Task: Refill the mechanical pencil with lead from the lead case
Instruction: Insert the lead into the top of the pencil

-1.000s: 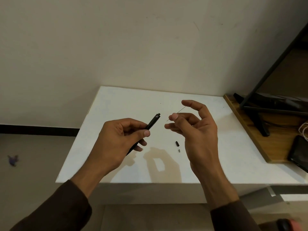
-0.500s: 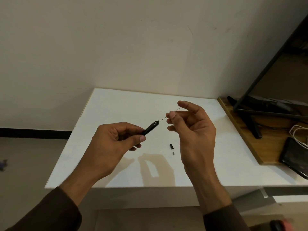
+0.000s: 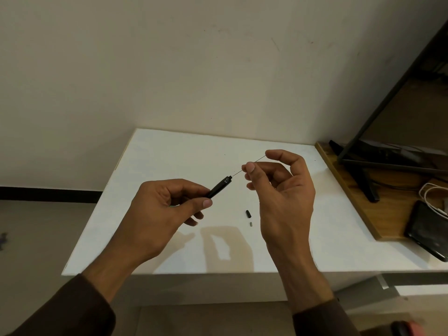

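Observation:
My left hand (image 3: 164, 209) grips a black mechanical pencil (image 3: 219, 187), its open rear end pointing up and to the right. My right hand (image 3: 281, 190) pinches a thin lead (image 3: 259, 159) between thumb and fingertips. The lead's lower tip reaches the pencil's open end. On the white table (image 3: 169, 156) below my right hand lie a small black cap (image 3: 247, 213) and a tiny grey piece (image 3: 251, 224). The lead case is not in sight.
A wooden board (image 3: 358, 204) lies at the table's right with a dark metal stand (image 3: 363, 170) on it. A black phone (image 3: 429, 231) and a white cable (image 3: 434, 195) sit at the far right. A wall stands behind the table.
The pencil's open end and the lead's tip have come together; a second ago a gap lay between them. Both hands sit slightly lower over the table.

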Action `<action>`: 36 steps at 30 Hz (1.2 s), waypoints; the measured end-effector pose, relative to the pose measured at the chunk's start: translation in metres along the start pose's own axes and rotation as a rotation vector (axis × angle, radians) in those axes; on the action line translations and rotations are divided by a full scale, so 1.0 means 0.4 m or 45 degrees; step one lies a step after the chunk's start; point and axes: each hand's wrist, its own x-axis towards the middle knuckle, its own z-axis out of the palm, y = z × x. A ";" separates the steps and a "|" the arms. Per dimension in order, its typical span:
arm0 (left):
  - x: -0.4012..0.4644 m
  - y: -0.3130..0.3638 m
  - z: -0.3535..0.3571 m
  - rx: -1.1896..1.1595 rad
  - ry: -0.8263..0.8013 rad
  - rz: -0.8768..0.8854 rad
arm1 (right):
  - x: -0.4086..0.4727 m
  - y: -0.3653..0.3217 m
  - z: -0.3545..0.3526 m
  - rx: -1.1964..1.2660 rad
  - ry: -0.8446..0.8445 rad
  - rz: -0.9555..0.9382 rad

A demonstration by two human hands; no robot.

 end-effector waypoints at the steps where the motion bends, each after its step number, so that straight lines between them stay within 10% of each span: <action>1: 0.000 0.000 -0.001 -0.003 0.001 0.004 | 0.000 0.000 0.000 -0.002 -0.001 0.001; 36: -0.001 0.007 0.000 -0.026 -0.009 0.067 | -0.005 0.005 0.002 0.007 -0.170 0.016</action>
